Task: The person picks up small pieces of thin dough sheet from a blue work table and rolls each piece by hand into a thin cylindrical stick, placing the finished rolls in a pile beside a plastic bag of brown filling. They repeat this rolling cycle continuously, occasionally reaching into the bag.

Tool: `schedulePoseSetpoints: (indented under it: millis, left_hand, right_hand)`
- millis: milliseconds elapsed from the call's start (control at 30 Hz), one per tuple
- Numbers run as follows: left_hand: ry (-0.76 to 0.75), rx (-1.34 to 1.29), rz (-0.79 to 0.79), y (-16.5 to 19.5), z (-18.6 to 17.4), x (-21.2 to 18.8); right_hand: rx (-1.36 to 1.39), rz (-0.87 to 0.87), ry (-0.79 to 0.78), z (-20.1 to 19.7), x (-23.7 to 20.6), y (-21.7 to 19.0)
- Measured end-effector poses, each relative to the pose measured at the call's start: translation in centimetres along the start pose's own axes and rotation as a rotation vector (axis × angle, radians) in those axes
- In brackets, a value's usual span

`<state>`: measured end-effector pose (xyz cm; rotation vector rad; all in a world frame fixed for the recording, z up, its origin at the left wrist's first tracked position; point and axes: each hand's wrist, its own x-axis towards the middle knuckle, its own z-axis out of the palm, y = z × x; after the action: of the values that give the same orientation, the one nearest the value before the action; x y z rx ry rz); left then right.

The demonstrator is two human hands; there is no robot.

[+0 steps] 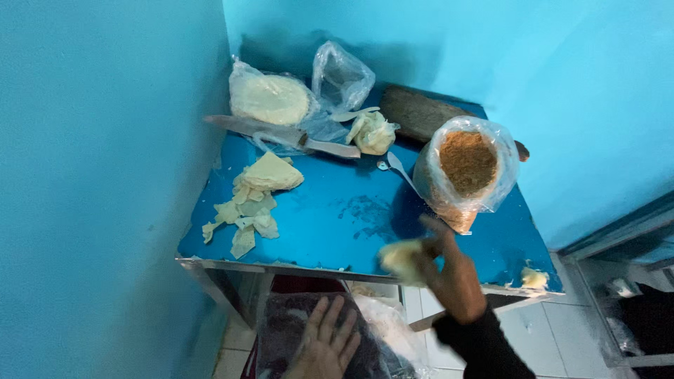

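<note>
My right hand point(449, 270) hovers over the front edge of the blue table point(337, 210), pinching a pale yellow lump of dough point(401, 258); both are blurred. My left hand point(326, 344) lies flat with fingers spread on a dark plastic bag point(281, 330) below the table's front edge. An open clear bag of brown crumbs point(467, 165) stands just beyond my right hand.
Cut dough pieces point(256, 200) lie at the table's left. A large knife point(281, 133), a white spoon point(400, 167), a bagged dough disc point(270, 98), a wrapped lump point(373, 133), a wooden block point(421, 112) sit behind. Blue walls close in left and back.
</note>
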<state>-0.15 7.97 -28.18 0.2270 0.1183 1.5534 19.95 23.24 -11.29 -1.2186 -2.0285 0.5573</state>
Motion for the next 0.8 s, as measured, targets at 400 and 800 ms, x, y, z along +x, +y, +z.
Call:
schedulePoseSetpoints:
  millis: [400,800]
  left_hand:
    - [0.322,0.07,-0.033,0.7,0.6,1.0]
    - [0.325,0.111,0.112,1.3,4.8,4.4]
  right_hand:
    - [-0.434,-0.302,0.205,5.6,7.6,-5.3]
    - [0.597,0.025,-0.058,1.5,3.5,-7.7]
